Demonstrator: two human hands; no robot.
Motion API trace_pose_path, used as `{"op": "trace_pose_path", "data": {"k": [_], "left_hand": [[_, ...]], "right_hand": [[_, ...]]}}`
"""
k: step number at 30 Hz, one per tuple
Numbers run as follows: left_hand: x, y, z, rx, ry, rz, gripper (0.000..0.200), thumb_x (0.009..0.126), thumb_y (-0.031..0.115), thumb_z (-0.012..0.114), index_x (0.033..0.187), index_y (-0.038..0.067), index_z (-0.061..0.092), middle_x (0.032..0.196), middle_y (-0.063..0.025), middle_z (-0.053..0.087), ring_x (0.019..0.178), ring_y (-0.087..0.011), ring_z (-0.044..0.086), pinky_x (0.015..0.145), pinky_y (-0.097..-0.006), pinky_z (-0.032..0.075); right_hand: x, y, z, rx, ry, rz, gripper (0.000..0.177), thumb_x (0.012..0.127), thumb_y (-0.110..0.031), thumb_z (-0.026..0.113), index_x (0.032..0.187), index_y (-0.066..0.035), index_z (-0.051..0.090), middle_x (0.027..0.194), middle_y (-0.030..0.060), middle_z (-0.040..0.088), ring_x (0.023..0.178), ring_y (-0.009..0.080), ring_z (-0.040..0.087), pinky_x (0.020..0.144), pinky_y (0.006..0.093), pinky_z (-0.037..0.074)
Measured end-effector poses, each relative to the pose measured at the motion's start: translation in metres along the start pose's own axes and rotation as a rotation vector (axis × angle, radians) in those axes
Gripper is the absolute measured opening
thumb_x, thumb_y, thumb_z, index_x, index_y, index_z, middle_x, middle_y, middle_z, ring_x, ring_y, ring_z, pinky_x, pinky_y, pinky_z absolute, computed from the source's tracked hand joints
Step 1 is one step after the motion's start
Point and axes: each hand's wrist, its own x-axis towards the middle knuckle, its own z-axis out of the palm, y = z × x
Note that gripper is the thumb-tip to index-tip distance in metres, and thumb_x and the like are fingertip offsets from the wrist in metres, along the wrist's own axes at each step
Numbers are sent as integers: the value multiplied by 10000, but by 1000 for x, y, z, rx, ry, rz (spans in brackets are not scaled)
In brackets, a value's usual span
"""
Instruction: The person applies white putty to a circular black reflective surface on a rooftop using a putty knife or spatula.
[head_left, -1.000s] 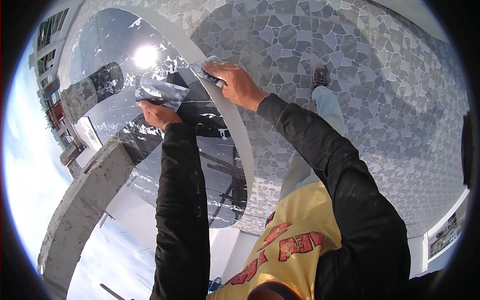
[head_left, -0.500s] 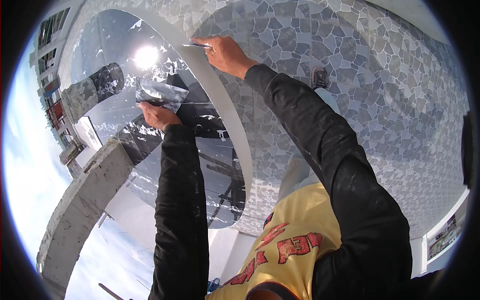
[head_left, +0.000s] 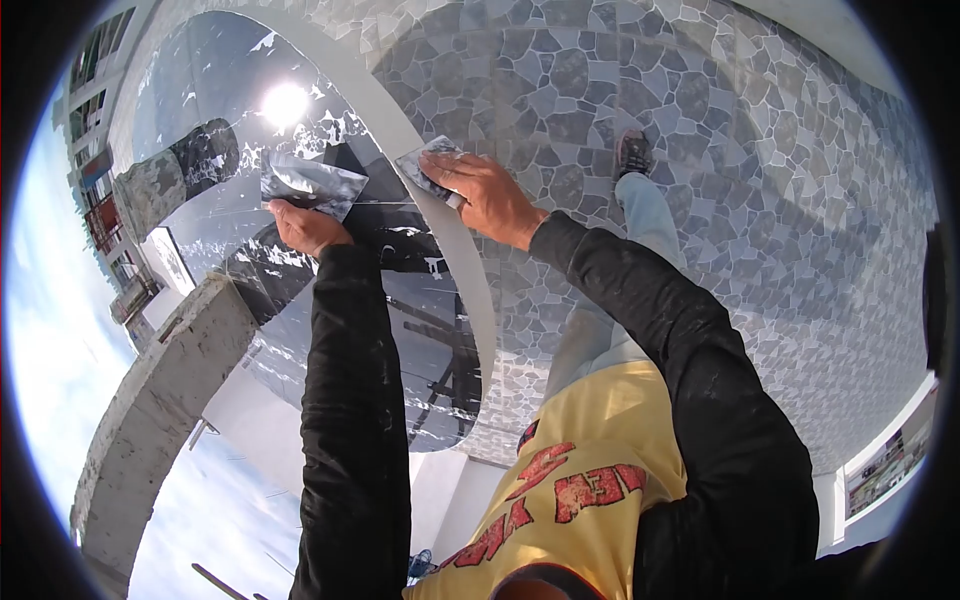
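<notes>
The right hand point(head_left: 490, 200) has its grip closed on a putty blade point(head_left: 428, 165), pressed flat across the white band point(head_left: 470, 290). On the band's glass side, the left hand point(head_left: 305, 228) grips a metal plate point(head_left: 308, 185), near the blade.
</notes>
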Motion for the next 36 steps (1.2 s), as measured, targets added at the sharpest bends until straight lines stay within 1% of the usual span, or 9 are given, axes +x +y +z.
{"op": "trace_pose_path", "data": {"k": [2,6,8,11,16,22,25,28,36], "left_hand": [[3,-3,1,-32,5,11,652,1024,440,380,1223,-156,553,1177,-222,620,1028,-292,578,926,-366,438],[4,-6,0,65,42,69,653,1022,438,387,1250,-154,538,1240,-244,598,1057,-306,573,968,-366,421],[3,-5,0,54,38,61,653,1022,437,386,1250,-156,536,1252,-247,593,1057,-307,572,968,-368,420],[-1,4,1,42,26,48,656,1021,436,385,1245,-162,535,1243,-251,595,1054,-306,569,968,-369,417],[0,-1,2,-33,23,58,659,1021,438,381,1191,-173,559,1148,-248,621,1008,-296,566,941,-369,420],[-2,3,2,-29,34,6,627,1026,435,389,1090,-150,608,992,-156,644,867,-236,542,818,-362,440],[0,3,-1,-70,-17,-68,621,1028,392,428,1240,-184,521,1243,-270,590,1076,-298,567,979,-355,406],[7,-9,-1,-36,8,5,620,1031,388,421,1229,-191,523,1213,-267,601,1031,-290,565,959,-354,414],[1,-1,0,-15,6,34,640,1031,405,401,1208,-195,532,1182,-253,614,1014,-277,568,944,-348,421]], "right_hand": [[-18,-2,-18,49,-151,150,591,765,111,603,1313,-113,602,1291,99,628,1206,267,574,1040,375,415],[22,8,-24,111,47,233,405,883,32,570,1243,-131,659,1132,135,691,938,192,689,756,287,532],[72,-1,-31,110,-50,363,368,904,-17,578,1245,-130,657,1042,166,694,799,184,687,656,286,537],[120,20,-9,58,18,227,374,902,-43,589,1261,-130,645,980,186,685,769,216,668,699,314,536],[98,27,9,99,88,-65,436,830,15,590,1241,-115,655,1153,115,685,1016,260,658,854,336,504],[3,-13,-14,68,-54,125,516,772,111,562,1220,-122,669,1213,49,679,1164,242,599,1012,396,407],[24,-4,-20,75,7,119,518,776,117,569,1227,-119,665,1160,83,694,1078,257,639,943,379,467],[83,17,-13,63,120,81,508,789,95,572,1241,-121,656,1091,134,706,936,293,684,840,364,538],[103,32,5,114,-17,67,446,805,40,585,1221,-102,663,1156,135,684,1046,296,668,910,345,533]]}}
